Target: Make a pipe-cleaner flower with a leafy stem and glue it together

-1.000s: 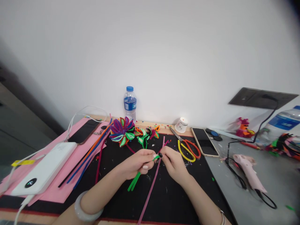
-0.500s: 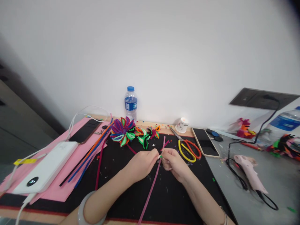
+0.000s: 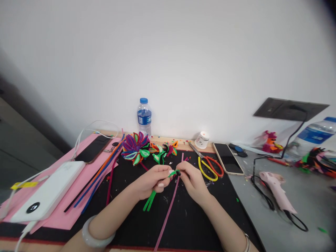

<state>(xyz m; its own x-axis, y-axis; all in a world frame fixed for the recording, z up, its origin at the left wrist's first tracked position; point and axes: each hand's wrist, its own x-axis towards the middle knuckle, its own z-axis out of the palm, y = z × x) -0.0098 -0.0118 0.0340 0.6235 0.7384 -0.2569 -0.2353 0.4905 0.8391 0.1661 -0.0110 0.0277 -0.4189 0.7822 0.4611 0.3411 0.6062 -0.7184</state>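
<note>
Over the black mat (image 3: 199,224) my left hand (image 3: 153,180) is closed on a green pipe cleaner piece (image 3: 149,201), whose two loose ends hang below the fingers. My right hand (image 3: 193,180) pinches the other end of it, where a small black bit (image 3: 178,173) shows at the fingertips. A long pink pipe cleaner (image 3: 169,211) lies on the mat beneath both hands. Behind them rest a multicoloured pipe cleaner flower (image 3: 135,147) and a smaller green and white one (image 3: 159,155). Scissors (image 3: 210,168) with yellow and red handles lie right of my right hand.
Left, pink sheets (image 3: 61,217) carry a white power bank (image 3: 49,192), a phone (image 3: 93,148) and loose pipe cleaners (image 3: 97,182). A water bottle (image 3: 144,117) and paper cup (image 3: 202,140) stand by the wall. Rightward are another phone (image 3: 228,158) and a pink glue gun (image 3: 278,190).
My left hand has turned and shifted slightly left, bringing the green pipe cleaner's hanging ends into view. My right hand keeps its pinch close by. The view has shifted slightly.
</note>
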